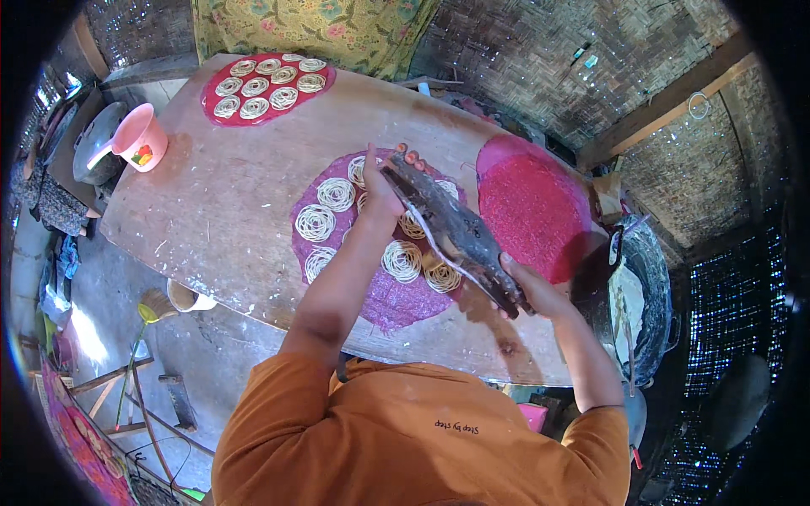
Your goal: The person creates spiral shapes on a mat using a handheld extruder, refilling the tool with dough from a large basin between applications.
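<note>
Both hands hold a long, dark, worn wooden tool point(451, 223), a two-part piece like a press, slanting from upper left to lower right. My left hand point(384, 192) grips its far end, with thumb and fingertips on either side. My right hand point(540, 291) is closed around the near end. A pale strip runs along its lower edge. Beneath it lies a round purple mat point(392, 308) bearing several coils of pale noodle-like strands, such as one coil point(315, 223) at the left. The tool and my arms hide part of the mat.
Another round red mat point(325, 99) with several coils lies at the table's far left. A bare pink-red mat point(531, 207) is to the right. A pink dipper point(139, 139) stands near the left edge. A large basin point(654, 308) with pale dough-like material sits beyond the right edge.
</note>
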`<action>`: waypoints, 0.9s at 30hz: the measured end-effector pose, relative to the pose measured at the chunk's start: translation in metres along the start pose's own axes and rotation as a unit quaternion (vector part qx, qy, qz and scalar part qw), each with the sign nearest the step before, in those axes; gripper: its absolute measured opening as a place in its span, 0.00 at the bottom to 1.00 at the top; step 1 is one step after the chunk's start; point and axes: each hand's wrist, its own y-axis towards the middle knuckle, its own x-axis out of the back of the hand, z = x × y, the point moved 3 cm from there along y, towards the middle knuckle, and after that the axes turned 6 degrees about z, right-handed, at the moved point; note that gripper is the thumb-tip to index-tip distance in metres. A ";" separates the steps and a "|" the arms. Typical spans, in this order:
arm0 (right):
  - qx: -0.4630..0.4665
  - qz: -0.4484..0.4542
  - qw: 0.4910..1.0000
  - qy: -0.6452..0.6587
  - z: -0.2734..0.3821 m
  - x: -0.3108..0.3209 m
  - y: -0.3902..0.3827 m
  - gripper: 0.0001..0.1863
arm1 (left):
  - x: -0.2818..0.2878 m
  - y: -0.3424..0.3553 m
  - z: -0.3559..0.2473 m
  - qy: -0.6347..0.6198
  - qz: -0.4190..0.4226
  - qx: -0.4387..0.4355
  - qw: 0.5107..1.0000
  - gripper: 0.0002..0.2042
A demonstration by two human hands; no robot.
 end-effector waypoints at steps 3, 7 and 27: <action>-0.025 0.048 0.993 0.102 0.000 0.006 -0.014 0.36 | -0.050 -0.008 -0.006 0.039 0.024 -0.017 0.999 0.21; 0.000 0.084 0.995 0.060 0.034 -0.013 -0.042 0.38 | -0.093 -0.023 -0.020 0.061 0.039 -0.044 0.996 0.19; 0.026 0.106 0.984 -0.140 0.063 -0.107 -0.001 0.40 | -0.085 -0.117 -0.113 0.062 -0.049 -0.180 0.981 0.20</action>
